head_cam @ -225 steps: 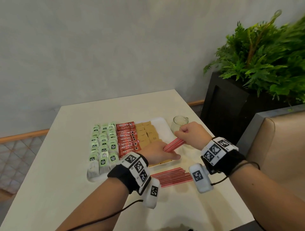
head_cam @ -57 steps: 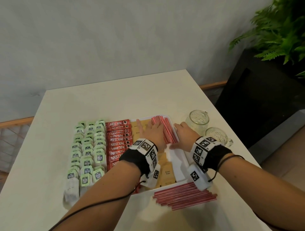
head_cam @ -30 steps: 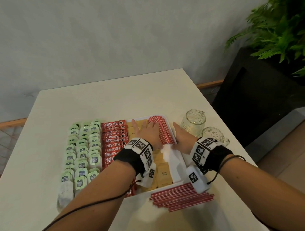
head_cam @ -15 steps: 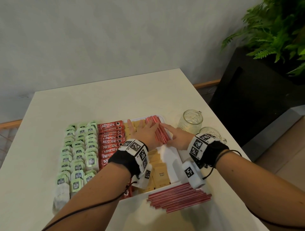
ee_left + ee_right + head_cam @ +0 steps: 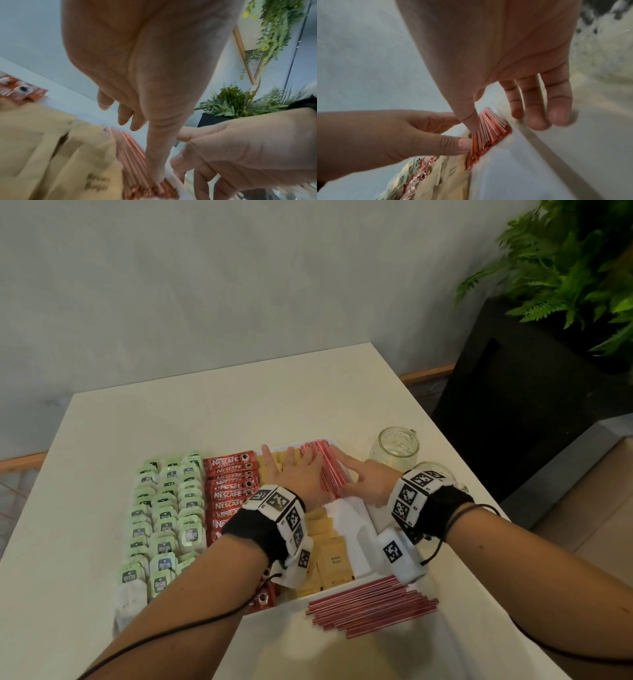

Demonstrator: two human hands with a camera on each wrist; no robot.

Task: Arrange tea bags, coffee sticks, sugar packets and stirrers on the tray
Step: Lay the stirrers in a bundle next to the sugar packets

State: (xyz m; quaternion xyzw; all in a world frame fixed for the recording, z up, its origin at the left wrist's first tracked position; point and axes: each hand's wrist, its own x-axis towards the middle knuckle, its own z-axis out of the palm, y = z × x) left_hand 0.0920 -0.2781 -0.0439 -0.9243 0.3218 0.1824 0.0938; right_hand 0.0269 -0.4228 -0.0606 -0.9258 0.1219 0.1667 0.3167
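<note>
Step in hand: squaring the tray stirrers (image 5: 324, 470) between flat, uncurled left hand (image 5: 297, 478) and right hand (image 5: 368, 482) — neither grips. Next: fetch the loose stirrers (image 5: 371, 604) nearest the wrists.

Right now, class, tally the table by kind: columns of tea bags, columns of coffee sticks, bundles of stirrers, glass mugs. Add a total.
Tea bag columns: 3
Coffee stick columns: 1
Stirrer bundles: 2
Glass mugs: 2
Total: 8
</note>
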